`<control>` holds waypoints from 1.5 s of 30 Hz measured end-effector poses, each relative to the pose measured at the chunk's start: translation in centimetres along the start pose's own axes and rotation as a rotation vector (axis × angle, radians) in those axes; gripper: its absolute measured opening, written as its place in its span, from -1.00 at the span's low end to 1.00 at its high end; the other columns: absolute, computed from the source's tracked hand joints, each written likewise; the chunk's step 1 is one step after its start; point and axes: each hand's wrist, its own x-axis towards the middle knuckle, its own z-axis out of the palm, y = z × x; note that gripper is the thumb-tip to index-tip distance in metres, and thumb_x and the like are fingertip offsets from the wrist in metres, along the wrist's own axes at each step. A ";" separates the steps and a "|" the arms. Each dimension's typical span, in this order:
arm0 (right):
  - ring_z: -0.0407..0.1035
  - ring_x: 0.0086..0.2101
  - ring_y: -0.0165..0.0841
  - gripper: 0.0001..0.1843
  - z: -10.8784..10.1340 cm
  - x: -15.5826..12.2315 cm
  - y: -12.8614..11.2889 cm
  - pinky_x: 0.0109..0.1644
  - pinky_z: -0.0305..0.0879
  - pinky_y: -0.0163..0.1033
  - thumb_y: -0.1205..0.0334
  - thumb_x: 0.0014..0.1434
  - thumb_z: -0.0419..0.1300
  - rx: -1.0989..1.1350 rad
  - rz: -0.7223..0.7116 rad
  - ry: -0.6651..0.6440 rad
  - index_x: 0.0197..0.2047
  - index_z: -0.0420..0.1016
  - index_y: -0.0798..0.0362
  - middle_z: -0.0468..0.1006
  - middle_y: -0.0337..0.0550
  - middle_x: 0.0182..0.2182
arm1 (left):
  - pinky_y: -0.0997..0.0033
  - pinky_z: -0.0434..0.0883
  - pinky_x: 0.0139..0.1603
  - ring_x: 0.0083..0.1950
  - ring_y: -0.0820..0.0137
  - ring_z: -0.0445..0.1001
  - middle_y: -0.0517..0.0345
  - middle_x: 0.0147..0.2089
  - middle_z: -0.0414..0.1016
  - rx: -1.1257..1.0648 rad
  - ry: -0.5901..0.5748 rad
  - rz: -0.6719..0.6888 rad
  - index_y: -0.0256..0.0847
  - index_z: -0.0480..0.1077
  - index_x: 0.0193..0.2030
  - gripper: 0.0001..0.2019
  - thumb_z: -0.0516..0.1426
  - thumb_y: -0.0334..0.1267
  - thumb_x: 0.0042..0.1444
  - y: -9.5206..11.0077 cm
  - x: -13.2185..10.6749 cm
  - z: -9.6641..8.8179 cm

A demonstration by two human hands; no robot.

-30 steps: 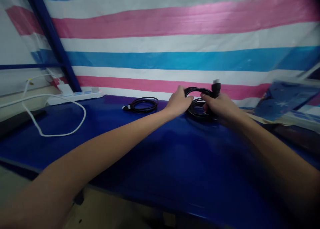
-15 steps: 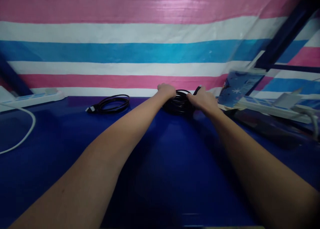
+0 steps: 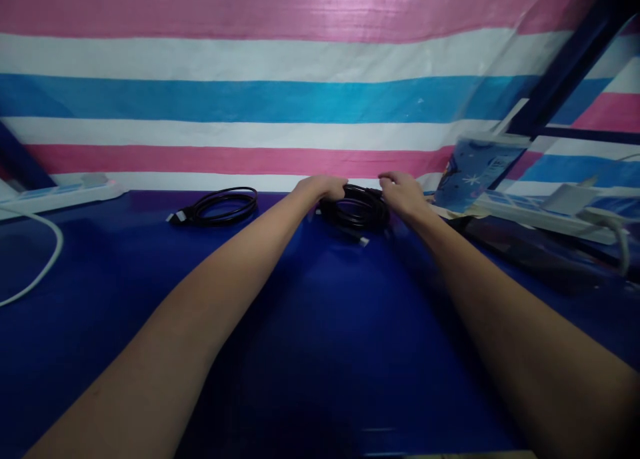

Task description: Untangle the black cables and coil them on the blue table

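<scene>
A thick coil of black cable (image 3: 354, 220) lies near the back of the blue table, with a silver-tipped plug (image 3: 364, 241) at its front. My left hand (image 3: 324, 187) is closed on the coil's upper left side, its fingertips partly hidden. At the upper right of the coil is my right hand (image 3: 403, 192), thumb and forefinger slightly apart and nothing visible between them; whether it touches the cable is unclear. A thinner black cable coil (image 3: 225, 207) with light-tipped plugs rests to the left.
Blue table (image 3: 300, 352) under both arms. White power strips stand at left (image 3: 75, 195) and right (image 3: 545, 215). A blue patterned packet (image 3: 470, 172) leans at the back right, near a dark flat item (image 3: 530, 252). A white cord (image 3: 47, 265) curves at left; striped sheeting (image 3: 250, 99) hangs behind.
The thick coil now lies flatter, with its plug showing at the front. My right hand has let go of a dark cable end. My left hand has shifted slightly left.
</scene>
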 end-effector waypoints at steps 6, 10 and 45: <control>0.38 -0.02 -0.06 -0.45 0.8 -0.5 -0.7 -0.01 0.25 -0.11 0.33 0.06 0.09 -0.102 -0.125 -0.096 0.16 0.34 0.18 0.49 0.15 0.01 | 0.19 0.31 0.10 0.20 0.13 0.31 -0.12 0.32 0.20 -0.053 0.110 -0.049 -0.19 0.01 0.35 -0.39 -0.03 -0.18 0.14 1.6 0.9 0.6; 0.40 -0.07 -0.03 -0.52 0.8 -0.6 0.1 -0.09 0.26 -0.08 0.39 0.02 0.03 -0.171 -0.032 -0.063 0.04 0.44 0.18 0.53 0.20 -0.09 | 0.30 0.30 0.08 0.19 0.16 0.31 -0.10 0.31 0.22 -0.077 0.133 -0.014 -0.18 0.00 0.35 -0.35 0.03 -0.21 0.10 1.4 0.8 0.1; 0.38 -0.05 -0.05 -0.49 -1.7 -0.7 -2.0 -0.08 0.25 -0.09 0.34 0.05 0.04 -0.183 -0.062 0.033 0.09 0.46 0.08 0.52 0.08 -0.01 | 0.33 0.34 -0.07 0.00 0.21 0.42 -0.12 0.18 0.37 -0.152 0.092 0.163 -0.23 0.17 0.28 -0.33 0.09 -0.27 -0.05 -1.2 -1.4 -1.2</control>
